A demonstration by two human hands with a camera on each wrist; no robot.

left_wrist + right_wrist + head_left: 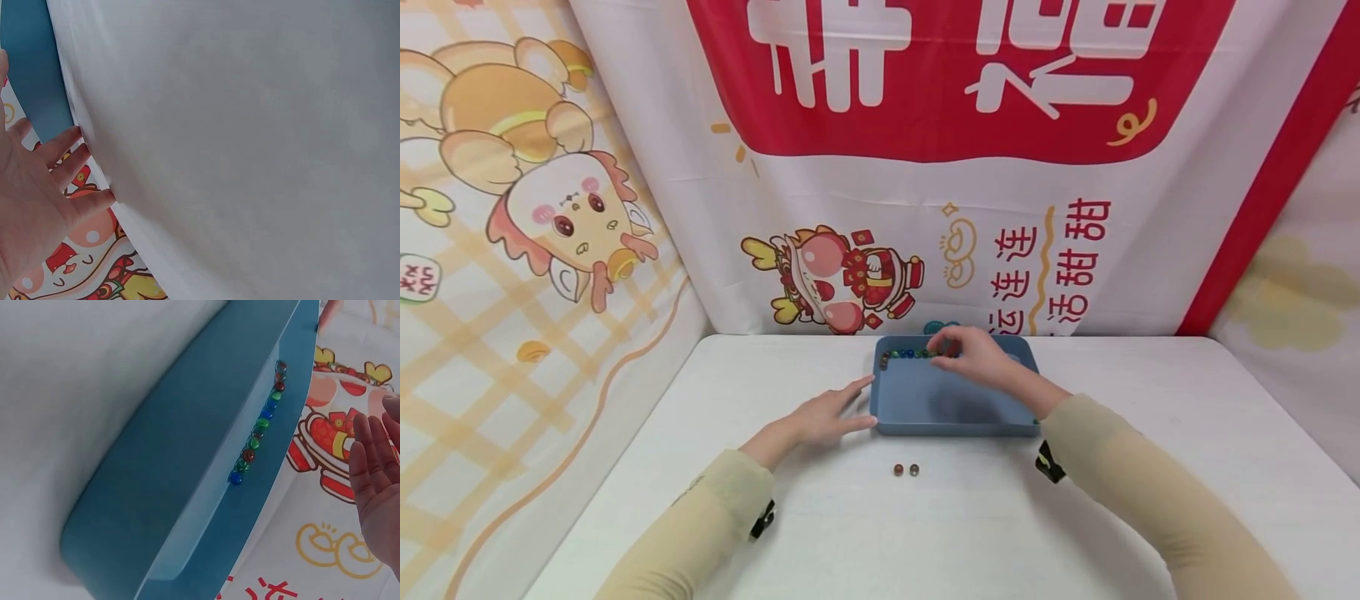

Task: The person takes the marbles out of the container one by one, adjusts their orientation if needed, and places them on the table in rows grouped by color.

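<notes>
Well, loose marbles [898, 470]: one red-brown, one greyish, both shiny, sitting near each other but apart on the tabletop [850, 533].
My left hand [829, 418]: released, fingers spread, tips at the tray's left wall.
Blue-grey tray [910, 396]: shallow, round-cornered, its smooth floor stretching wide between the near wall and the marbles inside.
My right hand [979, 358]: over the tray's far side, thumb and fingers curved toward each other; I cannot tell whether they pinch anything.
Marble row [911, 354]: glassy green, blue and brown-red, lined along the far wall and turning the far left corner.
Far edge: close behind the tray, against printed cloth [880, 183]; tabletop extends broadly to either side.
</notes>
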